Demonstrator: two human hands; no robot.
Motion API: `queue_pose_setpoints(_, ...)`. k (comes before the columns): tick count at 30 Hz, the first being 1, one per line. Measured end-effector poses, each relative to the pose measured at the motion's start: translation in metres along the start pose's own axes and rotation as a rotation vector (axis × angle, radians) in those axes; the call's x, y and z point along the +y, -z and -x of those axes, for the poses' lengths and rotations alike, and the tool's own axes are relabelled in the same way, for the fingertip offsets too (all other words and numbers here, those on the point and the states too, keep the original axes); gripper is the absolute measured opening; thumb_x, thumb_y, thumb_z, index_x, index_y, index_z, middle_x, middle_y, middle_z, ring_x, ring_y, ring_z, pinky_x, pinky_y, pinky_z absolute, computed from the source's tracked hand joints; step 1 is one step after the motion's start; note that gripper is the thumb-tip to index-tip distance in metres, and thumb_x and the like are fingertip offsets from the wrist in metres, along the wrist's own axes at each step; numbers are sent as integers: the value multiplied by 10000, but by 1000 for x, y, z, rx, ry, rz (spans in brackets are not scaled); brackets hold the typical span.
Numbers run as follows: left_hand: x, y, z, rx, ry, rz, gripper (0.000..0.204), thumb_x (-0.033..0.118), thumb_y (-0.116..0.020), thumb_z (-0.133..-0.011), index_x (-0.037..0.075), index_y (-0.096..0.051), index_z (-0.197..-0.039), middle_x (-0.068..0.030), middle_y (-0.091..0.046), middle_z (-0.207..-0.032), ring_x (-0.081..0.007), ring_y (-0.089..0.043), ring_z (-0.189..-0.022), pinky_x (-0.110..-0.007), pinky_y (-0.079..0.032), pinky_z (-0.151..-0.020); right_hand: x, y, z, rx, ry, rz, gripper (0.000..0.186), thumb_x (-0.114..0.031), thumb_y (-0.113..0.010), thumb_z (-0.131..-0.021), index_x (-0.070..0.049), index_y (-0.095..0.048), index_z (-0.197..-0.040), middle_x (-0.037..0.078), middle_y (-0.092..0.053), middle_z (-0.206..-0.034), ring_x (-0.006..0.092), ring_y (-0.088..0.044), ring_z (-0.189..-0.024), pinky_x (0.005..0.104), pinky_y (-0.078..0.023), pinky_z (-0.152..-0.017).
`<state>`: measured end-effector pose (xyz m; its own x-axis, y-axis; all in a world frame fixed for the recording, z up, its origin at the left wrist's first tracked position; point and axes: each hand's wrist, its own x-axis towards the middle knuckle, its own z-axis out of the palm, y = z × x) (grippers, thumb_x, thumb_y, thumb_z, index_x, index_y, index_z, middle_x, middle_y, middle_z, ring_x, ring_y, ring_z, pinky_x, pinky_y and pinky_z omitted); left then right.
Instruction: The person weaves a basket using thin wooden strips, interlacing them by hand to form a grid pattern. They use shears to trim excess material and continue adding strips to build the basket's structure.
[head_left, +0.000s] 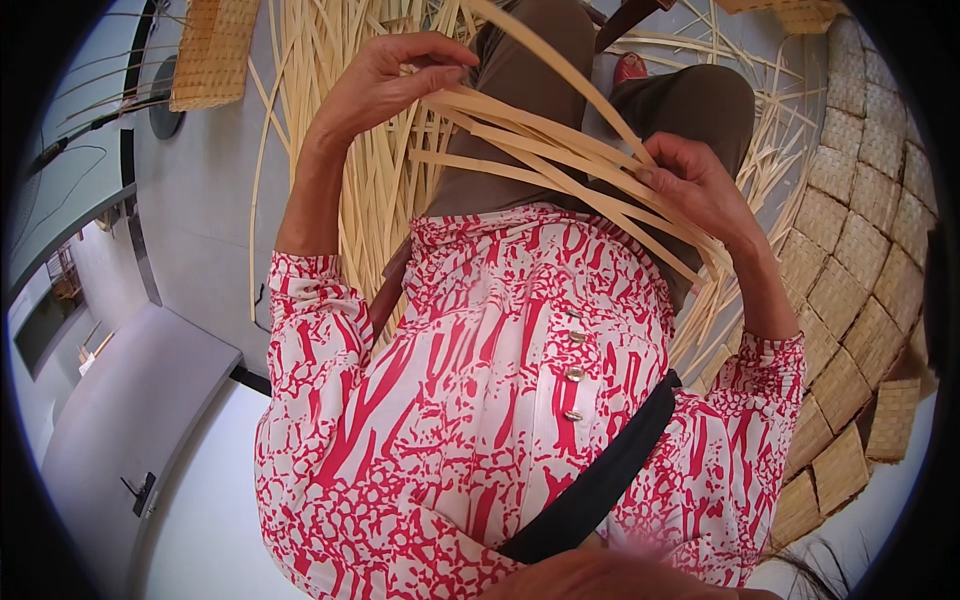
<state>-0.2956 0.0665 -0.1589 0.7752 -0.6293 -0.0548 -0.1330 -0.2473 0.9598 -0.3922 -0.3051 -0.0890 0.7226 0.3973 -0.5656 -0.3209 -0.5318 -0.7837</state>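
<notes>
Several flat, pale strips, like split bamboo or cane, make a loose bundle (540,145) across my lap. My right hand (700,185) closes on the bundle's right part, thumb over the strips. A single curved strip (570,75) arches from the top edge down to its fingers. Just above the bundle's left ends is my left hand (400,80), its thumb and fingertips drawn together in a pinch. Whatever lies between those tips is too small to make out. The strips' right ends hang below my right wrist.
Long loose strips (375,180) are heaped on the floor (200,190) beside and beyond my legs. A woven basket (215,50) stands at the upper left. Stacked woven square pieces (845,280) fill the right side. Part of a red shoe (630,67) shows beyond my knees.
</notes>
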Motion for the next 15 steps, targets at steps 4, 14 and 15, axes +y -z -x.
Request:
queue_pose_setpoints(4,13,3,2,144,-66,140,295,168,-688,-963,41,-690,-1229,-37,-720,-998,-101,-660,-976,-263,-516,-883,-9,7,4,136,55,34,159,-132,-603,-966,16,-646,-1008,21,-677,-870,81,-597,-854,259,-481,-786)
queue_pose_setpoints(14,54,-4,-59,255,-238,1277,526,380,-656,-975,4,-566,-1332,-104,-708,-1097,-189,-683,-912,-315,-563,-788,-28,37,11,82,55,-148,254,-256,-568,-1006,-24,-644,-1073,47,-701,-907,109,-663,-869,274,-540,-838)
queue_pose_setpoints(15,66,-7,-61,156,-233,1306,637,477,-635,-966,-15,-541,-1360,-91,-691,-1179,-160,-672,-952,-297,-572,-812,-24,39,14,90,34,-178,253,-258,-569,-1006,-26,-646,-1073,47,-701,-910,108,-663,-874,272,-538,-842)
